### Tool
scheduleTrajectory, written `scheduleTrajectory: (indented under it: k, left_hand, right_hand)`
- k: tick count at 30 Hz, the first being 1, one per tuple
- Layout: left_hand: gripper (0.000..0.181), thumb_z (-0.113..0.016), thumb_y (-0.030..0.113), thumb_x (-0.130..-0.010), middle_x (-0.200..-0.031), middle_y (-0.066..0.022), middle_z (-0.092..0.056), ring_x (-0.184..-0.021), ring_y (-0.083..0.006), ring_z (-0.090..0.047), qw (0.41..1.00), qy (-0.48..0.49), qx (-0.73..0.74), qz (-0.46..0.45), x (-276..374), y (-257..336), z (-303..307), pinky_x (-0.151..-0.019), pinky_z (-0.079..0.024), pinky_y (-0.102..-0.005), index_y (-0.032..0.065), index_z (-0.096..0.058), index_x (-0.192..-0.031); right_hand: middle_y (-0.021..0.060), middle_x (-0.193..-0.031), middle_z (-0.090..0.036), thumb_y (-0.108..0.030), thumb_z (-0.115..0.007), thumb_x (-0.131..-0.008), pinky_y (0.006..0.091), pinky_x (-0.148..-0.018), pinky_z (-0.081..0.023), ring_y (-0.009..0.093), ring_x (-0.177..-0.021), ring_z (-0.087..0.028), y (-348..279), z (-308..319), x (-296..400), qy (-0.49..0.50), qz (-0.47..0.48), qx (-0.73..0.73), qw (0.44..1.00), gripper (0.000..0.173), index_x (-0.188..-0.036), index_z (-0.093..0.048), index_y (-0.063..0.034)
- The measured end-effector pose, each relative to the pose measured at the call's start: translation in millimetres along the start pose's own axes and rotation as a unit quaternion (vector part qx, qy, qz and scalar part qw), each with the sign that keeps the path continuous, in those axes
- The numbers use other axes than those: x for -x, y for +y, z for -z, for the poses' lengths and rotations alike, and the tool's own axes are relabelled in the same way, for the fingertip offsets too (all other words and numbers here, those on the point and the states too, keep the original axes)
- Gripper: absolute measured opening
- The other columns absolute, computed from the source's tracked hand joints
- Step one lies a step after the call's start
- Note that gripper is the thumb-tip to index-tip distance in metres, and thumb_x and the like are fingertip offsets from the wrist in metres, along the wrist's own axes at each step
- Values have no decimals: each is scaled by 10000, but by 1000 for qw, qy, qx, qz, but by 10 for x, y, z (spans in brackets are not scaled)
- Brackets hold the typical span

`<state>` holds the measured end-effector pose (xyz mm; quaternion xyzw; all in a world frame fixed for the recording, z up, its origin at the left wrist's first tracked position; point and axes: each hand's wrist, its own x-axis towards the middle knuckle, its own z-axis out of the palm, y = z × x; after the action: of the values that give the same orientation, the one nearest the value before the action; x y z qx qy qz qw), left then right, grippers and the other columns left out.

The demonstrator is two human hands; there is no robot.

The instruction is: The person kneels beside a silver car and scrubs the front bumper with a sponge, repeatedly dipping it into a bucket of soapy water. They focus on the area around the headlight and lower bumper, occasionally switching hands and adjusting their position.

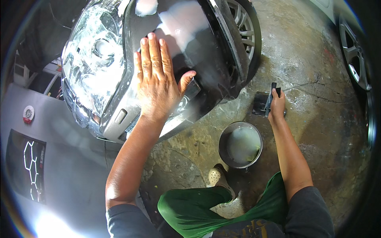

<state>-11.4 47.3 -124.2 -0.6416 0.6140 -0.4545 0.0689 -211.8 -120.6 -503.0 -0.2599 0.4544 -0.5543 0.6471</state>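
My left hand (157, 80) lies flat on a dark car's bumper panel (205, 59), its fingers together and thumb spread, with nothing held. Pale filler-like patches (181, 20) show on the bodywork beyond my fingertips. The car's headlight (101, 53) is left of the hand. Out to the right, my right hand (277, 104) grips a dark block with a black sheet (269, 99), which may be sandpaper. Below and left of that hand, a round metal pot (240, 145) of cloudy water stands on the floor, a greenish thing inside it.
A dark flat piece (259, 102) lies on the wet concrete floor (190, 154) beyond the right hand. The car's front wheel (245, 32) is at the top, and another vehicle's wheel (354, 56) stands far right. My clog-shod foot (218, 178) is near the pot.
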Motion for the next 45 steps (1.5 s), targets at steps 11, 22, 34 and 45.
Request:
scheduleTrajectory:
  k: [11,22,34,45]
  left_hand:
    - [996,-483,679,-1021,-1723,-294,-201,-1623,-443,-144,996,-48,65,-30,576,94,-73,-1310,-103,-585,-56,-241,-1647]
    - [978,-385,723,-1041,-1703,-288,-265,-1616,-417,-190,995,91,-4,35,-622,-122,-41,-1313,-122,-546,-50,-294,-1633]
    - [999,-395,703,-1048,-1718,-311,-190,-1627,-432,-128,999,10,-12,35,-284,253,-44,-1308,-120,-573,-94,-247,-1630]
    - [1044,-540,682,-981,-1716,-321,-185,-1622,-446,-139,996,-67,53,3,195,721,-137,-1309,-130,-577,-117,-290,-1605]
  right_hand:
    - [107,-1123,-668,-198,-664,-1053,335,-846,-513,180,-959,-626,87,43,-86,-6,29,17,999,409,-1365,-545,37]
    - [92,-1174,-650,-203,-655,-1060,353,-893,-494,179,-991,-603,-92,-21,74,-10,-10,-3,1000,459,-1427,-518,35]
    - [98,-1201,-658,-204,-658,-1055,358,-924,-494,187,-1030,-619,-72,99,-46,12,-9,6,1000,472,-1441,-507,21]
    - [102,-1044,-672,-203,-662,-1043,348,-716,-557,181,-832,-665,167,253,-178,-13,-15,65,998,417,-1383,-525,-3]
